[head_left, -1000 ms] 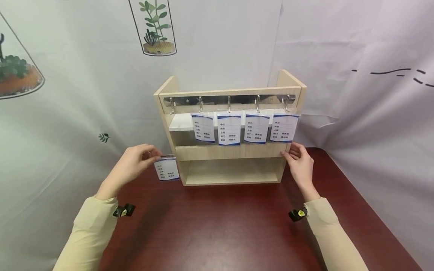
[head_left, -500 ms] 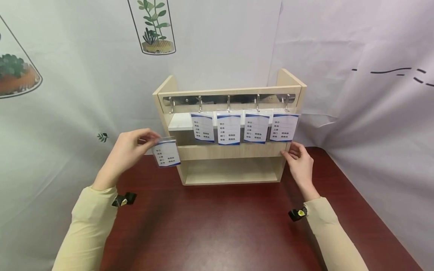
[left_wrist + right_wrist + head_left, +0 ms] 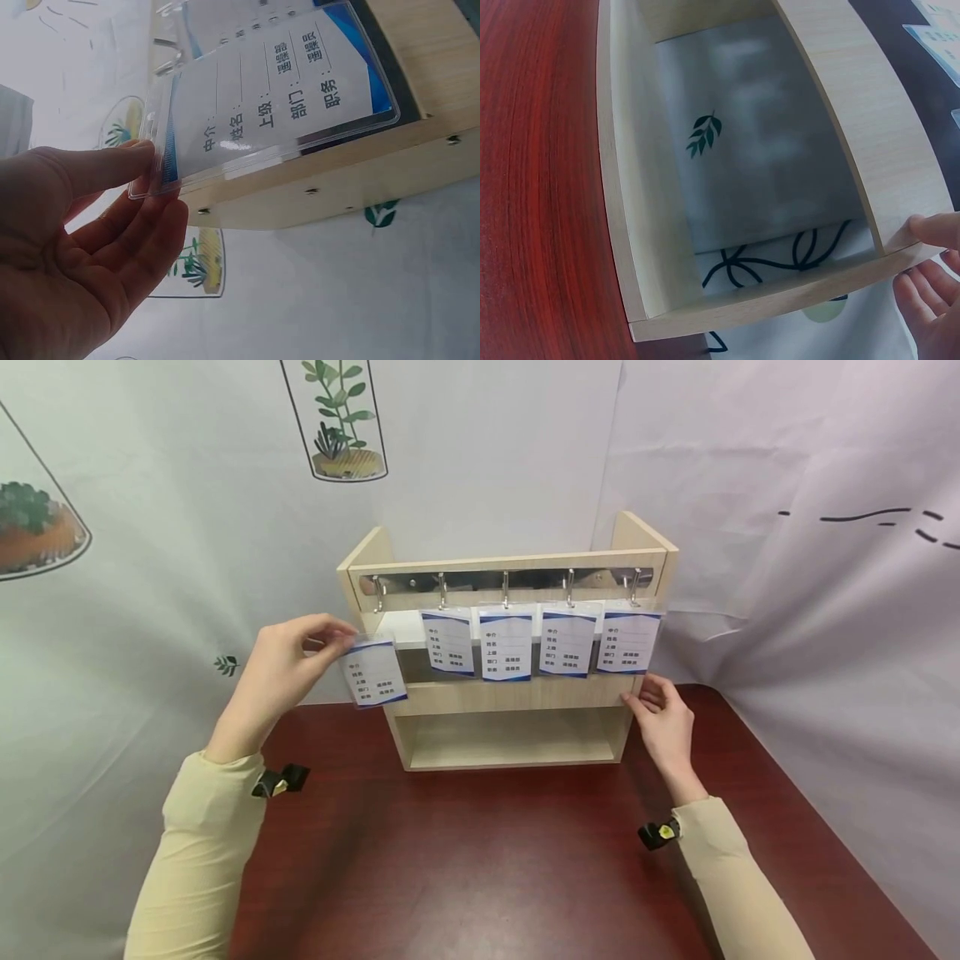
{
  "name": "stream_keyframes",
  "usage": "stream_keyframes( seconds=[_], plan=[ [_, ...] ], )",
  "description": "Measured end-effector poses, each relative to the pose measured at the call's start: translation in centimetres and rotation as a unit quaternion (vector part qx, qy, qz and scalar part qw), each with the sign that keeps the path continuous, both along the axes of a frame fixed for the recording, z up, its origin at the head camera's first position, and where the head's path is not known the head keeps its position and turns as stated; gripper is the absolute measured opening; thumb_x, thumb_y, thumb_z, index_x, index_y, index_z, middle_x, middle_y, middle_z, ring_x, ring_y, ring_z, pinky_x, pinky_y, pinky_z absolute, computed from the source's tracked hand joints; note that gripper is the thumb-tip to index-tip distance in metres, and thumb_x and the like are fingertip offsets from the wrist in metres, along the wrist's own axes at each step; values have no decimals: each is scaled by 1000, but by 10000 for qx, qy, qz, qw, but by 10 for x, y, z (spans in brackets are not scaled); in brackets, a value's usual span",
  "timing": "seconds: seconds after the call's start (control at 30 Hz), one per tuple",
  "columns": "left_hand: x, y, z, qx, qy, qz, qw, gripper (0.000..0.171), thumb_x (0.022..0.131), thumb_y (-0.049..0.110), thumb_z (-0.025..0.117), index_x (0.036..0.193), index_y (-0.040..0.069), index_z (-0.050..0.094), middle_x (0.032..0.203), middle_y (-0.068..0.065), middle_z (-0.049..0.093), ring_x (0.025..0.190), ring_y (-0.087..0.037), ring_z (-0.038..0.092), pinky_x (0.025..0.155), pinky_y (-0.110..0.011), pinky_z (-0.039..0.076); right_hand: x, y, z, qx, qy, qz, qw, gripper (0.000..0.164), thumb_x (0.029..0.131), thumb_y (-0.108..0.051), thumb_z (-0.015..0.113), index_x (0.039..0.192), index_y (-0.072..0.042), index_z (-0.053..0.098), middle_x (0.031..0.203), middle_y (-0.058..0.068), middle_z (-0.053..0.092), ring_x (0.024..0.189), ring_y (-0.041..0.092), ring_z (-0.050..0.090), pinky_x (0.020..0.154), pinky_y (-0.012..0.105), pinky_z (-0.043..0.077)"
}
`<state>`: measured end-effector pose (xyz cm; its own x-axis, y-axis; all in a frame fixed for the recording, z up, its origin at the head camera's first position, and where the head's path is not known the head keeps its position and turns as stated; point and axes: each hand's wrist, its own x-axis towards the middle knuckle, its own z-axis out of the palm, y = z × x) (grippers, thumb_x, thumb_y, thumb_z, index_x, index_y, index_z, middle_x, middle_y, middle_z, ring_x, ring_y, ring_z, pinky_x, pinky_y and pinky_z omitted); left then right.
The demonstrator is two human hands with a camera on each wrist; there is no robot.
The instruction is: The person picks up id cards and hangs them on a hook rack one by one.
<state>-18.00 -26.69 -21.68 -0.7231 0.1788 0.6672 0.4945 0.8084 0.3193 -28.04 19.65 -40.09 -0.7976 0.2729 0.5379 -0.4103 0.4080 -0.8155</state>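
Observation:
Between thumb and fingers my left hand (image 3: 281, 681) pinches the top corner of a clear-sleeved badge card (image 3: 377, 675), white with blue edges and printed lines. The card overlaps the left side of a pale wooden rack (image 3: 510, 697), below its leftmost hook (image 3: 378, 595), which has no card on it. Close up in the left wrist view, the thumb lies on the end of the badge card (image 3: 262, 97). My right hand (image 3: 666, 727) grips the rack's right side, the thumb on the front in the right wrist view and the fingers (image 3: 919, 300) around the edge.
Several other badge cards (image 3: 506, 647) hang in a row from the remaining hooks. The rack stands on a dark red table (image 3: 480, 860). Behind it hangs a pale cloth backdrop (image 3: 495, 460) with printed plants.
My left hand has risen with the badge card, from beside the rack's lower shelf to just under hook height. My right hand has stayed on the rack's side.

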Motion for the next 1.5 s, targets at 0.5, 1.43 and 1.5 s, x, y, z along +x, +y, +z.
stream_keyframes(
  seconds=[0.5, 1.43, 1.5],
  plan=[
    [-11, 13, 17, 168, 286, 59, 9994, 13, 96, 11, 69, 105, 9, 77, 99, -6, 75, 90, -18, 66, 86, -39, 55, -1, 1, 0, -49, 5, -9, 10000, 43, 89, -10, 76, 128, 3, 62, 119, 20, 69, 104, 31, 67, 79, 8, 48],
    [-27, 20, 17, 510, -225, 386, 9977, 20, 97, 16, 64, 109, 6, 76, 101, -13, 75, 84, -27, 70, 67, -23, 42, 0, -1, 0, -46, -14, 4, 10000, 44, 89, -10, 76, 128, 2, 62, 119, 19, 69, 101, 23, 67, 80, 9, 49],
    [-27, 20, 17, 562, -257, 403, 9973, 20, 97, 17, 64, 108, 6, 76, 101, -14, 75, 83, -26, 69, 67, -23, 41, 0, -1, 0, -47, -13, 5, 10000, 44, 89, -10, 77, 128, 2, 62, 118, 19, 69, 100, 19, 66, 80, 10, 49]
  ],
)
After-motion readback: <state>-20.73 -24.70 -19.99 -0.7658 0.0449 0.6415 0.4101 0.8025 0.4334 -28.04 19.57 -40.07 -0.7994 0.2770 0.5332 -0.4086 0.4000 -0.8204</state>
